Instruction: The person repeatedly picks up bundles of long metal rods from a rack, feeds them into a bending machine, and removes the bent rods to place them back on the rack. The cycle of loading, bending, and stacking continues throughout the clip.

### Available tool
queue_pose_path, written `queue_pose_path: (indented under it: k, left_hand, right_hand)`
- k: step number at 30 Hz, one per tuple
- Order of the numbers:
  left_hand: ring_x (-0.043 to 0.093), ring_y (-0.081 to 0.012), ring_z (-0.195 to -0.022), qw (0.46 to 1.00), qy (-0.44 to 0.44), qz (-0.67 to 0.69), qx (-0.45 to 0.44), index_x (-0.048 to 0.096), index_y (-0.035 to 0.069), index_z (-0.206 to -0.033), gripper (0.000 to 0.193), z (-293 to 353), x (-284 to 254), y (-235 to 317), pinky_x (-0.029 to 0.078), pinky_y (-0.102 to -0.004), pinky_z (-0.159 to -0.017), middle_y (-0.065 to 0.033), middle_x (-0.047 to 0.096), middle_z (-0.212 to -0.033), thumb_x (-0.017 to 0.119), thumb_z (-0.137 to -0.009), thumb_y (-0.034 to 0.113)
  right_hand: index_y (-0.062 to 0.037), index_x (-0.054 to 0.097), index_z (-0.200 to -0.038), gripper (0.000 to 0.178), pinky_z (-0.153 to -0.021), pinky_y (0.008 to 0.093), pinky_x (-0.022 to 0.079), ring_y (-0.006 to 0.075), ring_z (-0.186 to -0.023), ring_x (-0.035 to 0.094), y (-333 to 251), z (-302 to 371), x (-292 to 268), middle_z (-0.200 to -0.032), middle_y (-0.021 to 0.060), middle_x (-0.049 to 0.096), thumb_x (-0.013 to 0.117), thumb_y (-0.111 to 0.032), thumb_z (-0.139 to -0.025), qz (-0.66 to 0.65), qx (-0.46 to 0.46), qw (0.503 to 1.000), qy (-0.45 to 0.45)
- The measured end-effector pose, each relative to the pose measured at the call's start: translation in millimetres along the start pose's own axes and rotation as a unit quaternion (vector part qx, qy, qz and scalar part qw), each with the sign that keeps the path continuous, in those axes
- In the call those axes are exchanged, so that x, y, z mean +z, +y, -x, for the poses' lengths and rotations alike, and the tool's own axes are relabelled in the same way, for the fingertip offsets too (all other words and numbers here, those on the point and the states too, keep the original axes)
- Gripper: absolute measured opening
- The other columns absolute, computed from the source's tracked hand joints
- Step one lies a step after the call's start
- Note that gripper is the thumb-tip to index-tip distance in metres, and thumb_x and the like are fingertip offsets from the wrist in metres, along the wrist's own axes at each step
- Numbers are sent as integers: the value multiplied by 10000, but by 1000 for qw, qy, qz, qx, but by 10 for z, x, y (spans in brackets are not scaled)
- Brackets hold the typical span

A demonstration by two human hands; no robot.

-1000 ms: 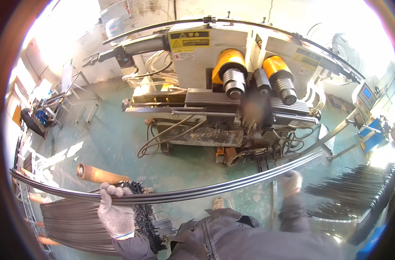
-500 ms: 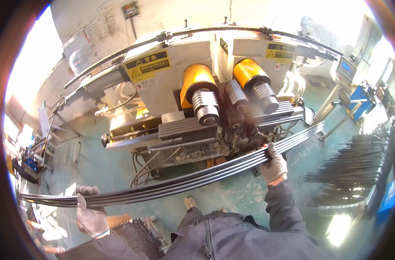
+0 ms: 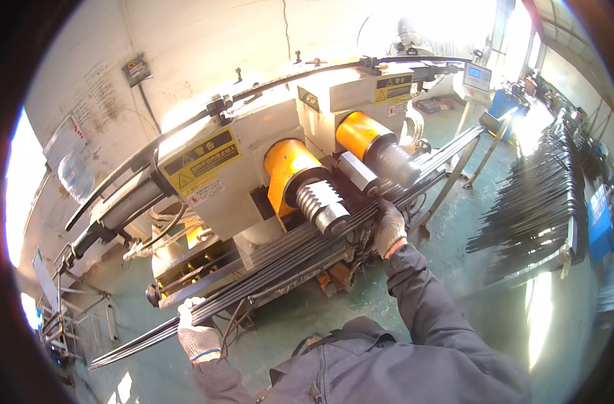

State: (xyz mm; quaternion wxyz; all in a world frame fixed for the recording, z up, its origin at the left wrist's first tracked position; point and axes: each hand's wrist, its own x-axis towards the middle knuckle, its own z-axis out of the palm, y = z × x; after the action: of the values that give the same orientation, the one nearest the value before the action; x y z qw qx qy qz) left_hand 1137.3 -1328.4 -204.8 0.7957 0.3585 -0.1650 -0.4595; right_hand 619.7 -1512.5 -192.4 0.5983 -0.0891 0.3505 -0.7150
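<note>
Dark-grey rods [image 3: 280,266] held two-handed along the front of a machine [image 3: 229,202]

Clock positions are read from the centre of the view. Rods are held aslant as one slender bundle, from about 8 o'clock up to about 2 o'clock; their number cannot be counted reliably. At 7 o'clock they are grasped by the left hand [image 3: 198,334], in a pale knitted glove, with the fingers wrapped about them toward their lower end. Between 3 and 4 o'clock they are grasped by the right hand [image 3: 390,229], likewise gloved; its fingers are curled onto the bundle, the tips hidden. Between the hands the machine's front is crossed by the rods; whether contact is made cannot be told.

Two orange covers [image 3: 290,160] are noted, just short of 12 o'clock and at 1 o'clock. Beneath each, a steel roller [image 3: 319,202] is mounted, aimed toward 5 o'clock; the farther one is blurred. Yellow labels [image 3: 199,159] are fixed to the machine at 10 and 1 o'clock. A control box [image 3: 477,77] with a blue screen is mounted at 2 o'clock. Dark bars [image 3: 532,202] are stacked densely at 3 o'clock, well apart from the right hand.
</note>
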Motion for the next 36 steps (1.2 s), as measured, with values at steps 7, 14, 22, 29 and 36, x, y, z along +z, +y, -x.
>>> queue_pose_path:
  k: [7, 14, 22, 29, 36]
  left_hand:
    - [695, -369, -1291, 995, -45, -66, -60, 657, -67, -1382, 377, -260, 311, -345, 571, -533, -1179, -205, 714, -1372, 600, -1183, 247]
    - [686, -367, -1297, 997, -42, 21, -58, 648, -55, -1417, 440, -463, -58, 113, 537, -543, -1197, -215, 720, -1376, 594, -1183, 313]
    - [653, -329, -1390, 998, 9, -50, -24, 623, -76, -1490, 478, -605, -181, -123, 501, -512, -1259, -204, 674, -1487, 568, -1203, 303]
    - [667, -346, -1320, 997, 3, -40, -61, 622, -94, -1446, 442, -403, 517, -790, 557, -530, -1192, -208, 685, -1402, 607, -1175, 255]
    - [682, -341, -1339, 993, 113, -28, 1, 634, -32, -1473, 392, -642, 19, -303, 552, -535, -1197, -191, 716, -1433, 551, -1203, 239]
  right_hand:
    - [-53, 771, -1072, 290, -611, 394, 503, 216, -747, 710, 306, -658, -302, -874, 76, 727, 675, -324, -1045, 268, -177, 947, 15]
    - [-65, 715, -987, 241, -601, 416, 486, 219, -636, 621, 462, -765, -309, -742, 44, 640, 649, -282, -1066, 285, -159, 939, 103]
    - [-116, 701, -1020, 196, -646, 362, 470, 136, -690, 563, 503, -740, -329, -835, -17, 633, 577, -230, -1120, 275, -92, 949, 119]
    - [-92, 738, -1143, 250, -748, 341, 526, 147, -863, 666, 529, -801, -430, -995, 8, 700, 508, -186, -1161, 241, -67, 960, 127]
    - [-34, 723, -1144, 292, -723, 384, 557, 173, -852, 681, 394, -828, -438, -1011, 51, 726, 553, -269, -1175, 286, -66, 949, 117]
